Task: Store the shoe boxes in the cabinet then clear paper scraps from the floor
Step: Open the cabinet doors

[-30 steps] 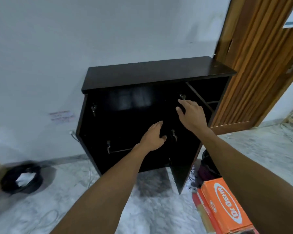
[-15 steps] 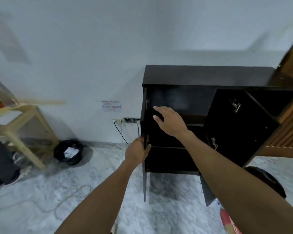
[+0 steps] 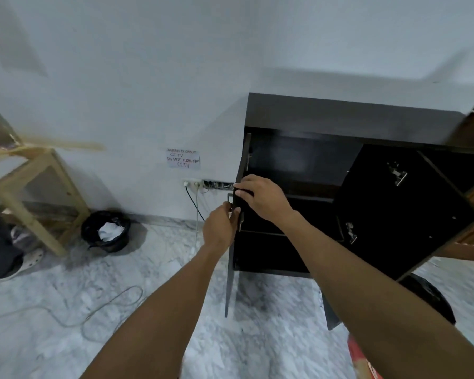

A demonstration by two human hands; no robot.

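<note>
A dark brown cabinet [image 3: 350, 119] stands against the white wall with both doors swung open and dark shelves showing inside. The left door [image 3: 230, 269] points edge-on toward me. My left hand [image 3: 219, 228] grips that door's outer edge near its metal handle. My right hand [image 3: 260, 198] is closed over the same door's top edge from the inside. The right door [image 3: 400, 214] hangs open to the right. A corner of an orange shoe box [image 3: 363, 359] shows at the bottom right, partly hidden by my right arm.
A black waste bin [image 3: 106, 232] holding white paper sits by the wall. A wooden table [image 3: 36, 184] stands at the left with a person's shoe beside it. Cables [image 3: 99, 310] trail over the marble floor. A black round object [image 3: 433, 299] lies under the right door.
The view has swung left. Both cabinet doors went from nearly shut to wide open. My right hand moved from the cabinet's inside onto the left door's top edge; my left hand rose along that door's edge.
</note>
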